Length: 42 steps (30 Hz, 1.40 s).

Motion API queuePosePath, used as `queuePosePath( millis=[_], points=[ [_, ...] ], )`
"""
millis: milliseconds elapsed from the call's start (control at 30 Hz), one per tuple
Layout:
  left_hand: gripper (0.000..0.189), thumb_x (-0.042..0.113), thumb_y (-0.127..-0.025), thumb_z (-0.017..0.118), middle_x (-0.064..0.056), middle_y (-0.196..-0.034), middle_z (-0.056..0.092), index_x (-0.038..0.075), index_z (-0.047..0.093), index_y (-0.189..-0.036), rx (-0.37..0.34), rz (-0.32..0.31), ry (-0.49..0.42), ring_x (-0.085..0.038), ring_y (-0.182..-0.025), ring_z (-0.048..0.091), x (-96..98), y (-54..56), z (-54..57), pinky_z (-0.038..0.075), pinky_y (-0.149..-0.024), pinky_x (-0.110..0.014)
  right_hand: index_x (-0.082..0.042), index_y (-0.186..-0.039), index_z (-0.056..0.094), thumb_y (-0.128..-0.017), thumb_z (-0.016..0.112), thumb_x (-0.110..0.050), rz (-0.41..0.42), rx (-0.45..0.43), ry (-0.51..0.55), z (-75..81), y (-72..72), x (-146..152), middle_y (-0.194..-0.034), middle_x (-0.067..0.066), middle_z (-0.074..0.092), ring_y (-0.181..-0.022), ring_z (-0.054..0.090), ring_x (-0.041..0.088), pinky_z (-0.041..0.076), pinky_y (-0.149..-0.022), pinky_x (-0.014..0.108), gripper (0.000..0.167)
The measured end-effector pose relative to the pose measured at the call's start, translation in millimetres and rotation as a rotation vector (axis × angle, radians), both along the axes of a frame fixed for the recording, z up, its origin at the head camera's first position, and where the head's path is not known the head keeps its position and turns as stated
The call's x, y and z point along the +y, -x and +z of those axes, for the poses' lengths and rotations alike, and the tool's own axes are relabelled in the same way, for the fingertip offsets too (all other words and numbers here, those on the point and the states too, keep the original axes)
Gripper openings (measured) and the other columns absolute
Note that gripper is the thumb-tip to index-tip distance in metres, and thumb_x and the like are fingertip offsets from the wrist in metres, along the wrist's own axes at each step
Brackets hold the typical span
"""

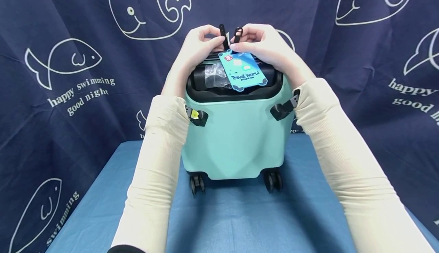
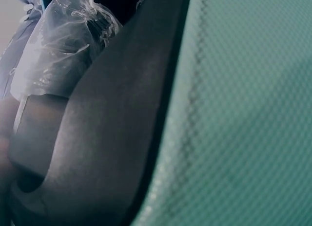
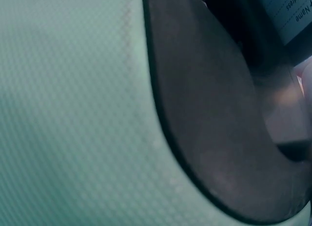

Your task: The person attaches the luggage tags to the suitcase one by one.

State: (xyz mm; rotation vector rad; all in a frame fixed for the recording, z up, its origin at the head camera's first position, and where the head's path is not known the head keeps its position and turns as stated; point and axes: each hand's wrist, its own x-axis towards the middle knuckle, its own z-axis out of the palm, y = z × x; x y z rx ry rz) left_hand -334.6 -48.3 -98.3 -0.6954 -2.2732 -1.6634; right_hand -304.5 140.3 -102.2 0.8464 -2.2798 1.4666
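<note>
A mint-green suitcase [image 1: 236, 138] stands upright on its wheels, its ribbed shell filling much of both wrist views. Above its top, my left hand [image 1: 199, 47] pinches one end of a black strap [image 1: 223, 36] between thumb and fingers. My right hand [image 1: 265, 43] pinches the other strap end [image 1: 238, 34], which has an open loop like a buckle. From between the hands a blue luggage tag [image 1: 241, 70] printed "Travel World" hangs down over the front. In the right wrist view the tag [image 3: 292, 16] shows "Name" and "Address" lines.
Clear plastic wrap [image 1: 217, 76] covers part of the handle recess, whose black frame [image 2: 112, 114] curves around it. Black wheels [image 1: 272, 180] rest on the blue cloth [image 1: 233, 222]. Behind hangs a navy curtain [image 1: 79, 9] with white whale and fish drawings.
</note>
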Motion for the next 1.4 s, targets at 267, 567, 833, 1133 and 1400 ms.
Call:
queuePosePath(
  millis=[267,567,833,1133,1400],
  points=[
    [0.004,0.006,-0.087,0.064,-0.003,-0.077,0.068,0.006,0.061,-0.09,0.01,-0.045,-0.085,-0.006,-0.067,0.066,0.1,1.2,-1.1,0.054,-0.077,-0.022,-0.013,-0.089,0.063,-0.082,0.072,-0.018,-0.032,-0.022,-0.004,0.0,-0.6,-0.5,-0.075,-0.009,0.067,-0.072,0.058,0.005,0.041,-0.07,0.018,0.012],
    [0.017,0.012,-0.089,0.064,-0.01,-0.096,0.071,0.002,0.063,-0.103,-0.02,-0.006,-0.011,-0.007,-0.077,0.067,-1.2,-1.9,-0.7,0.052,-0.082,-0.021,-0.013,-0.09,0.062,-0.081,0.072,-0.013,-0.03,0.029,0.014,-0.8,0.2,0.8,-0.071,-0.008,0.062,-0.069,0.054,0.006,0.04,-0.069,0.018,0.013],
    [0.013,0.012,-0.081,0.073,0.004,-0.079,0.069,0.009,0.066,-0.091,0.003,-0.003,0.094,-0.008,-0.082,0.065,-3.2,-3.3,0.2,0.045,-0.08,-0.018,-0.014,-0.09,0.063,-0.082,0.072,-0.019,-0.045,0.019,0.018,-0.9,-0.1,1.2,-0.069,-0.008,0.062,-0.069,0.053,0.007,0.038,-0.069,0.019,0.013],
    [0.02,0.004,-0.08,0.071,0.008,-0.062,0.063,0.012,0.055,-0.07,0.07,-0.014,-0.006,-0.005,-0.066,0.06,-4.3,-2.1,-1.1,0.045,-0.072,-0.021,-0.013,-0.088,0.066,-0.08,0.074,-0.017,-0.033,0.013,0.037,-1.0,0.3,1.4,-0.072,-0.007,0.064,-0.068,0.055,0.006,0.041,-0.067,0.019,0.012],
    [0.02,0.006,-0.084,0.068,0.002,-0.073,0.066,0.013,0.052,-0.074,0.092,-0.029,0.012,-0.006,-0.073,0.061,-4.4,-0.5,-1.7,0.044,-0.072,-0.02,-0.014,-0.082,0.069,-0.088,0.064,-0.032,-0.094,0.032,-0.018,-0.2,-1.3,2.6,-0.071,-0.008,0.061,-0.073,0.051,0.011,0.035,-0.066,0.022,0.019]
  ],
)
